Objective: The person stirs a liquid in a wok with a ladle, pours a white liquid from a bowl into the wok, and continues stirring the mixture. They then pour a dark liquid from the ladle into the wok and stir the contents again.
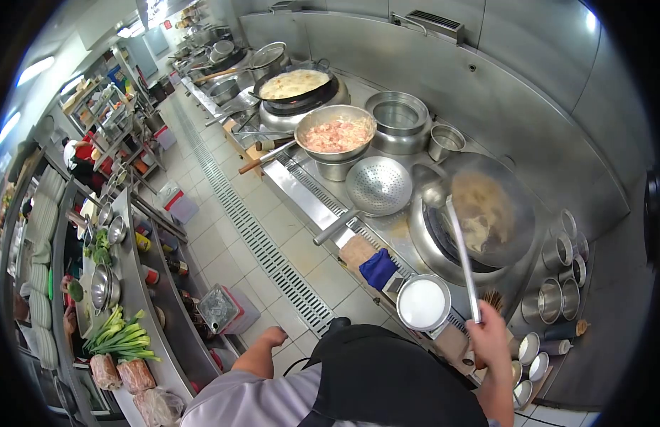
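My right hand [488, 334] grips the long metal handle of a ladle [463, 256]. The ladle reaches over a wok [520, 186] with brown liquid in it, seen through haze on the right burner; its bowl is at the wok's left side. My left hand [274, 336] hangs low at my left side over the floor, fingers curled, with nothing seen in it. Closest to my right hand is a metal pot of white granules or powder [424, 302]. A perforated strainer [379, 186] rests left of the wok, its handle toward the counter edge.
Beyond the strainer, a pan of pinkish pieces [337, 134] sits on a pot. Farther back, a wok holds pale bubbling food [295, 84]. Metal cups [550, 299] stand at right. Green stalks [121, 336] lie on the left counter. A floor drain [248, 245] runs along the aisle.
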A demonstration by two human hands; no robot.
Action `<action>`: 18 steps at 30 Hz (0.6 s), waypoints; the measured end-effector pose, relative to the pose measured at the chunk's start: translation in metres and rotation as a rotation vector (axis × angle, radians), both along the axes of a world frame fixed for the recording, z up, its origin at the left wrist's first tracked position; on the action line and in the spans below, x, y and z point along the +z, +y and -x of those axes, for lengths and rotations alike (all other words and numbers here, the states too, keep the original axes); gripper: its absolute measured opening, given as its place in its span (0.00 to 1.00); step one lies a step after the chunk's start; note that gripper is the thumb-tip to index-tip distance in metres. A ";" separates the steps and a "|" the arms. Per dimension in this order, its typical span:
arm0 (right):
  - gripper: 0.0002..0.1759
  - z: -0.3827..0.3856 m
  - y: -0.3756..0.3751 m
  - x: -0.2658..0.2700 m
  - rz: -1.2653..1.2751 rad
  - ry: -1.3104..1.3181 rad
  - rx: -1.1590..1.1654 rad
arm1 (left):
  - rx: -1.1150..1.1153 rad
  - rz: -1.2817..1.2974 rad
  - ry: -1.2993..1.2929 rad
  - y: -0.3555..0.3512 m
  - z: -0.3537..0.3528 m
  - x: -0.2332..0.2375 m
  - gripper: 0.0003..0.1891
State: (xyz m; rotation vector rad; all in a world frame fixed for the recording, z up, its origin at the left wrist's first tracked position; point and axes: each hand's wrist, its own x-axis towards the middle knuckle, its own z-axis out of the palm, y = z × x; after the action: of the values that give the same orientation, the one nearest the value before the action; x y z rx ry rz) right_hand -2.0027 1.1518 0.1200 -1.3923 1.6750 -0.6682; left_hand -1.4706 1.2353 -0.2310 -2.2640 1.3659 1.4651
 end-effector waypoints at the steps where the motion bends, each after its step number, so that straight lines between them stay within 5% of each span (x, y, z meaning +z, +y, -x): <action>1: 0.23 0.006 -0.003 0.008 0.006 -0.005 -0.067 | 0.014 -0.013 0.023 -0.002 0.000 -0.002 0.16; 4: 0.25 0.030 -0.021 0.023 -0.033 0.222 -0.275 | 0.040 -0.019 0.047 -0.009 0.006 0.008 0.16; 5: 0.26 0.092 -0.036 -0.042 0.307 0.358 -0.174 | 0.059 -0.012 0.050 -0.013 0.009 0.013 0.16; 10: 0.21 0.108 -0.082 -0.037 0.102 0.153 -0.402 | 0.012 0.017 0.057 -0.025 -0.008 -0.011 0.18; 14: 0.19 0.101 -0.098 -0.056 0.108 0.309 -0.486 | 0.167 -0.062 0.100 -0.040 0.001 0.011 0.17; 16: 0.16 0.093 -0.099 -0.074 0.071 0.288 -0.463 | 0.175 -0.077 0.119 -0.050 0.006 0.011 0.16; 18: 0.12 0.080 -0.094 -0.076 -0.117 -0.117 -0.470 | 0.084 0.083 0.186 -0.065 0.019 0.013 0.15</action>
State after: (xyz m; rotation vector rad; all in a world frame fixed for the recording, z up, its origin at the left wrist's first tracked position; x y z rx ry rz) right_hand -2.0826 1.0582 0.0443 -0.8623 1.9285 -0.8770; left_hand -1.4898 1.1703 -0.2181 -2.3118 1.4215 1.7146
